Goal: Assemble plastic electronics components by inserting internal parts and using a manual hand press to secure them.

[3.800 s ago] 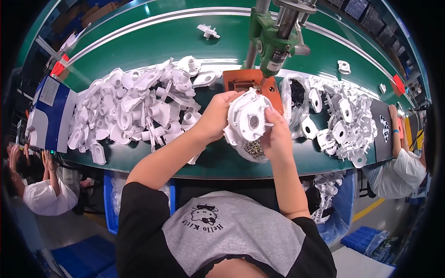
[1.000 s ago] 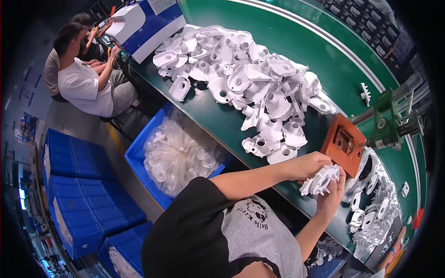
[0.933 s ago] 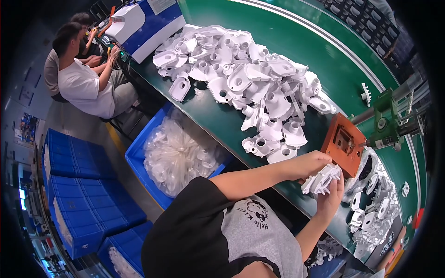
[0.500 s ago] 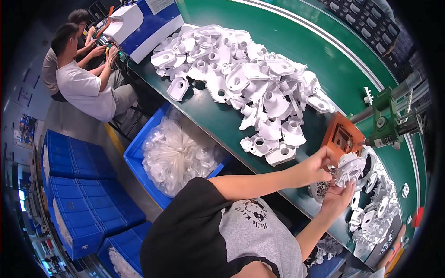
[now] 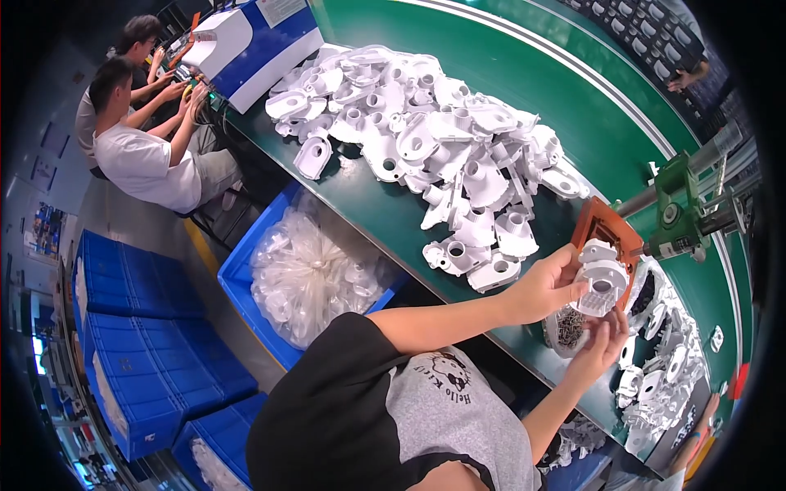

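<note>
My left hand (image 5: pixel 544 286) grips a white plastic housing (image 5: pixel 603 283) by its left side, thumb and fingers closed on it. A round hole in the housing faces up. Just below its near edge is my right hand (image 5: pixel 600 342), palm up, with fingers loosely bent and apart; whether the fingertips touch the housing I cannot tell. Behind the housing stands an orange fixture (image 5: pixel 598 219), partly covered by it. Under my hands sits a clear container of small metal screws (image 5: pixel 566 329).
A green press (image 5: pixel 673 209) stands beyond the fixture. White housings (image 5: pixel 458 155) are heaped at the far left, smaller white parts (image 5: pixel 667 368) at right. A blue bin with a clear bag (image 5: pixel 307 274) is below the table edge. Two people (image 5: pixel 147 155) sit at far left.
The white housing has turned over and moved left and slightly nearer in my left hand. My right hand has dropped back from around it. A person's hand has appeared at the far right.
</note>
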`<action>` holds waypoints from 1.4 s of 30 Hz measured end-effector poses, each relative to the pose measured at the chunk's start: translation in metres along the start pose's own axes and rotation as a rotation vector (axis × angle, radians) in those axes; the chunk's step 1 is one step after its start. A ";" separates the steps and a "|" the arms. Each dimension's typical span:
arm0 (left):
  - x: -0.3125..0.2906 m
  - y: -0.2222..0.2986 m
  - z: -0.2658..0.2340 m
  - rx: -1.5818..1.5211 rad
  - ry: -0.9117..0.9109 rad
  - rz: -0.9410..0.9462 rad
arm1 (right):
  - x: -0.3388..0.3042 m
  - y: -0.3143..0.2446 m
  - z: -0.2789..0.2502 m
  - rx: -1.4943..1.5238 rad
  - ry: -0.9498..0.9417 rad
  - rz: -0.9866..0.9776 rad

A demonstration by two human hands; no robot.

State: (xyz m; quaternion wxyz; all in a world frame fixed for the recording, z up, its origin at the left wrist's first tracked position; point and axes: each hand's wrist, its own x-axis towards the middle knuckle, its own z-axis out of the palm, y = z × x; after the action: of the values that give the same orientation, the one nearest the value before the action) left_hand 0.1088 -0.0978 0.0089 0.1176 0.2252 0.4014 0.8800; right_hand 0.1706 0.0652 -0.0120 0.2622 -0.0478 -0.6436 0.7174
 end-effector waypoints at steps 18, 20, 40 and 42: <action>0.034 0.019 -0.017 1.017 -0.154 0.390 | 0.084 0.069 -0.132 -1.537 -0.009 -0.137; 0.053 0.009 -0.021 1.188 -0.197 0.527 | 0.088 0.079 -0.153 -1.529 -0.037 -0.237; 0.117 -0.045 0.003 1.902 -0.531 0.543 | 0.072 0.061 -0.106 -1.190 0.313 -0.414; 0.120 -0.043 0.004 1.881 -0.578 0.520 | 0.074 0.063 -0.109 -1.176 0.347 -0.439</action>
State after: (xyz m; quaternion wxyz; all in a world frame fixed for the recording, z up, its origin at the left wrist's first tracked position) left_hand 0.0076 -0.0203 0.0148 -0.2099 0.5105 0.8255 0.1177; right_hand 0.1320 0.1933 -0.0703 0.4330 -0.1657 -0.8720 0.1571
